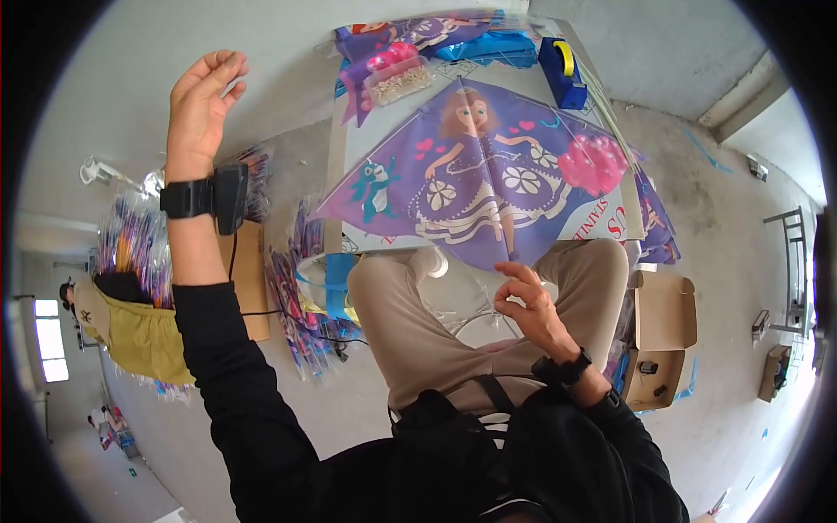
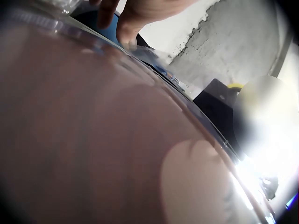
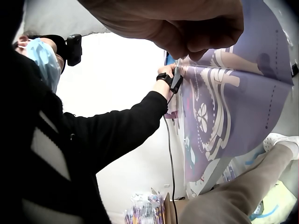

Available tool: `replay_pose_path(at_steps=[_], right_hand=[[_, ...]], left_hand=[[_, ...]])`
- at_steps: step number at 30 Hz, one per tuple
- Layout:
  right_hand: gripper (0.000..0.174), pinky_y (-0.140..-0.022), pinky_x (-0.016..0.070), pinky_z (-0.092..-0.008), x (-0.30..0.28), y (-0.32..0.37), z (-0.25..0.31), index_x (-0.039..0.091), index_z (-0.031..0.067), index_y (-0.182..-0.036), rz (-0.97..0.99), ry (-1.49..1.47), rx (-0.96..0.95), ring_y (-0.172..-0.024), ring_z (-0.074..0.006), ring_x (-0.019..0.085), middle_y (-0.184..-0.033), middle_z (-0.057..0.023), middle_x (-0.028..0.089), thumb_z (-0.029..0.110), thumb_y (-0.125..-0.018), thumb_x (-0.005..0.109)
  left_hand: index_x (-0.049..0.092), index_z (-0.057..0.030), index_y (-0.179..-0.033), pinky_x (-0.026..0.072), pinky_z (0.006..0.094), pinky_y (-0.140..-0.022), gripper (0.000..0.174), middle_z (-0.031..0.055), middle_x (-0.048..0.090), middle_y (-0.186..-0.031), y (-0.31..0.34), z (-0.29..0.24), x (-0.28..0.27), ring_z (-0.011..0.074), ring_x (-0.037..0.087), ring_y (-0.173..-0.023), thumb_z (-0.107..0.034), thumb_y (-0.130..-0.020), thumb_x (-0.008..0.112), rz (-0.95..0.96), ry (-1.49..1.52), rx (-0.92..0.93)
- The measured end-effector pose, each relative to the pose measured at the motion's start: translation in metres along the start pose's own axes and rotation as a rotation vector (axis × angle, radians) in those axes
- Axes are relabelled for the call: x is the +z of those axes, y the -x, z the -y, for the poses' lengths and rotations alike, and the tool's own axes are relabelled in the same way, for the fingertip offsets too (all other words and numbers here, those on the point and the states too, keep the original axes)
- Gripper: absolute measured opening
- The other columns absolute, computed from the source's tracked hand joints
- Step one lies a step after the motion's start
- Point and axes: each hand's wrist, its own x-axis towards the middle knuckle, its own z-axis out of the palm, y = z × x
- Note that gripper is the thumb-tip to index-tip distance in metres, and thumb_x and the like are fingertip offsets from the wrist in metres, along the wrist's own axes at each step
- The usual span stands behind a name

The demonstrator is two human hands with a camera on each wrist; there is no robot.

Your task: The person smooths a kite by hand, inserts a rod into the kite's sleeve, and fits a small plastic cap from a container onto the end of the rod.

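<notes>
A purple kite (image 1: 475,179) printed with a princess in a gown lies spread over a white board (image 1: 349,196) at my knees. My right hand (image 1: 534,307) hovers by the kite's lower tip, thumb and forefinger bent together into a ring. In the right wrist view its fingertips (image 3: 201,49) are drawn together above the printed sheet. My left hand (image 1: 205,105) is raised off to the left of the board, fingers bent, with thumb and forefinger close together. I cannot tell whether either hand pinches a thin thread. A large blurred surface fills most of the left wrist view.
A clear box (image 1: 399,83) of small pieces and a blue tape dispenser (image 1: 565,74) stand at the board's far end. Bagged kites (image 1: 135,235) are piled at left beside a cardboard box (image 1: 251,279). An open carton (image 1: 663,340) lies at right. A black cable (image 1: 261,312) runs from the left wrist.
</notes>
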Motion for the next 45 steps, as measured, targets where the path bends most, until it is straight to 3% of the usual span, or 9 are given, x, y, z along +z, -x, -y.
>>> replay_pose_path(at_steps=[3, 6, 8, 13, 22, 27, 33, 35, 45], right_hand=[[0.007, -0.094, 0.0446, -0.037, 0.004, -0.021, -0.013, 0.065, 0.0038, -0.085, -0.074, -0.062, 0.055, -0.114, -0.029, 0.054, -0.126, -0.0111, 0.057, 0.006, -0.08, 0.069], [0.007, -0.085, 0.0462, -0.0329, 0.004, -0.028, -0.026, 0.065, 0.0035, -0.085, -0.239, -0.211, 0.107, -0.103, -0.023, 0.057, -0.116, -0.0099, 0.06, 0.007, -0.081, 0.07], [0.009, -0.073, 0.0446, -0.0272, -0.002, -0.02, -0.031, 0.065, 0.0015, -0.084, -0.226, -0.376, 0.598, -0.084, -0.0142, 0.056, -0.095, -0.0062, 0.064, 0.009, -0.082, 0.07], [0.011, -0.065, 0.0405, -0.0231, -0.018, -0.033, -0.013, 0.065, -0.0012, -0.083, -0.229, -0.541, 0.735, -0.07, -0.0073, 0.05, -0.074, -0.0005, 0.059, 0.01, -0.084, 0.067], [0.009, -0.065, 0.0396, -0.022, -0.024, -0.057, -0.024, 0.063, -0.0006, -0.081, -0.332, -0.68, 0.853, -0.069, -0.0065, 0.05, -0.072, 0.001, 0.059, 0.008, -0.085, 0.064], [0.006, -0.065, 0.0392, -0.0213, -0.023, -0.073, -0.036, 0.063, -0.0006, -0.082, -0.395, -0.691, 0.88, -0.07, -0.0059, 0.048, -0.073, 0.0018, 0.058, 0.005, -0.086, 0.063], [0.005, -0.066, 0.0382, -0.0208, -0.021, -0.079, -0.047, 0.061, 0.0, -0.083, -0.387, -0.631, 0.865, -0.071, -0.0051, 0.047, -0.074, 0.0035, 0.056, 0.003, -0.086, 0.064], [0.005, -0.066, 0.038, -0.0208, -0.02, -0.081, -0.049, 0.061, 0.0001, -0.083, -0.372, -0.61, 0.871, -0.071, -0.0051, 0.046, -0.075, 0.0038, 0.056, 0.003, -0.086, 0.064], [0.007, -0.065, 0.0378, -0.0215, -0.021, -0.096, -0.048, 0.059, 0.0003, -0.081, -0.358, -0.525, 0.791, -0.071, -0.0059, 0.046, -0.074, 0.0028, 0.054, 0.002, -0.084, 0.065]], left_hand=[[0.062, -0.0029, -0.106, 0.0475, 0.0297, -0.088, 0.017, 0.0089, 0.065, -0.109, -0.053, 0.031, 0.02, 0.0156, 0.059, -0.102, -0.011, -0.092, 0.067, 0.084, 0.051, -0.052], [0.062, -0.0019, -0.106, 0.0495, 0.0292, -0.083, 0.019, 0.0081, 0.067, -0.106, -0.103, 0.071, 0.053, 0.0155, 0.061, -0.098, -0.009, -0.09, 0.068, 0.142, 0.042, -0.092], [0.063, -0.0018, -0.106, 0.0493, 0.0274, -0.079, 0.019, 0.0069, 0.068, -0.102, -0.13, 0.105, 0.082, 0.0142, 0.062, -0.093, -0.008, -0.089, 0.068, 0.186, 0.038, -0.125], [0.072, -0.0009, -0.091, 0.0456, 0.021, -0.06, 0.015, 0.0049, 0.071, -0.082, -0.19, 0.213, 0.163, 0.0076, 0.06, -0.067, -0.003, -0.076, 0.074, 0.218, -0.01, -0.175], [0.072, -0.0009, -0.088, 0.0477, 0.0241, -0.073, 0.014, 0.0038, 0.071, -0.082, -0.202, 0.34, 0.246, 0.0098, 0.062, -0.076, -0.006, -0.075, 0.077, 0.216, -0.201, -0.208], [0.074, -0.0021, -0.083, 0.046, 0.0244, -0.067, 0.011, 0.0031, 0.07, -0.078, -0.203, 0.379, 0.26, 0.0093, 0.06, -0.072, -0.006, -0.073, 0.077, 0.147, -0.312, -0.126], [0.076, -0.0109, -0.074, 0.041, 0.0401, -0.089, 0.01, 0.0036, 0.07, -0.081, -0.201, 0.402, 0.272, 0.021, 0.062, -0.089, -0.016, -0.067, 0.079, -0.007, -0.785, 0.199], [0.075, -0.0213, -0.067, 0.0118, 0.0795, -0.101, 0.007, -0.0024, 0.068, -0.098, -0.202, 0.403, 0.274, 0.0264, 0.048, -0.119, -0.021, -0.072, 0.08, 0.045, -0.829, 0.156], [0.075, -0.024, -0.069, 0.019, 0.0768, -0.102, 0.007, -0.0024, 0.068, -0.093, -0.201, 0.41, 0.284, 0.0254, 0.05, -0.115, -0.026, -0.073, 0.081, -0.039, -1.003, 0.189]])
